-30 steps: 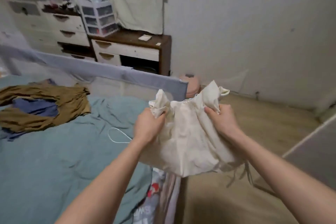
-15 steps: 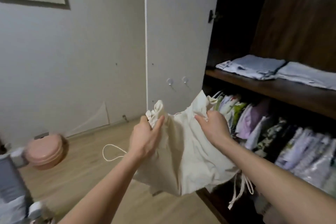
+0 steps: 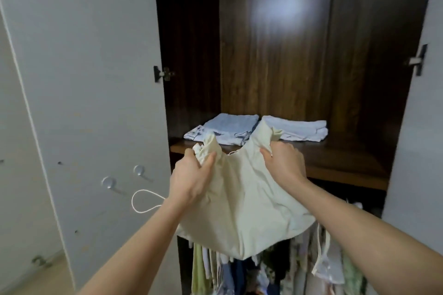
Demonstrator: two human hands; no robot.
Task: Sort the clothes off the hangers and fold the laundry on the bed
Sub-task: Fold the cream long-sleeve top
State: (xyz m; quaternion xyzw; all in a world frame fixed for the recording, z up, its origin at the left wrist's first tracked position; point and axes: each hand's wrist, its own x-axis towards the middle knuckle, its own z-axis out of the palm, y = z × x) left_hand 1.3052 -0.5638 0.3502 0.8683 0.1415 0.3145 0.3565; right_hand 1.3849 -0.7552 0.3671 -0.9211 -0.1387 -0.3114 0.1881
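both hands hold a cream garment (image 3: pixel 242 201) up in front of an open wardrobe; the left hand (image 3: pixel 191 175) has its grip bunched tight on the cloth's upper corner at 9 o'clock of the garment, thumb over the gathered fabric; the right hand (image 3: pixel 284 163) pinches the opposite top edge at 2 o'clock, fingers curled into the cloth; the garment hangs between them, its lower edge sagging toward 6 o'clock; a white cord (image 3: pixel 143 201) loops out at 9 o'clock, beside the left wrist; behind, at 12 o'clock, a wooden shelf (image 3: pixel 335 163) carries two folded piles (image 3: pixel 297 129), pale blue and white, side by side; below the shelf, at 6 o'clock, hung clothes (image 3: pixel 227 273) crowd together; the white door (image 3: pixel 91 79) stands open at 9 o'clock, with two hooks (image 3: pixel 109 183) on it.
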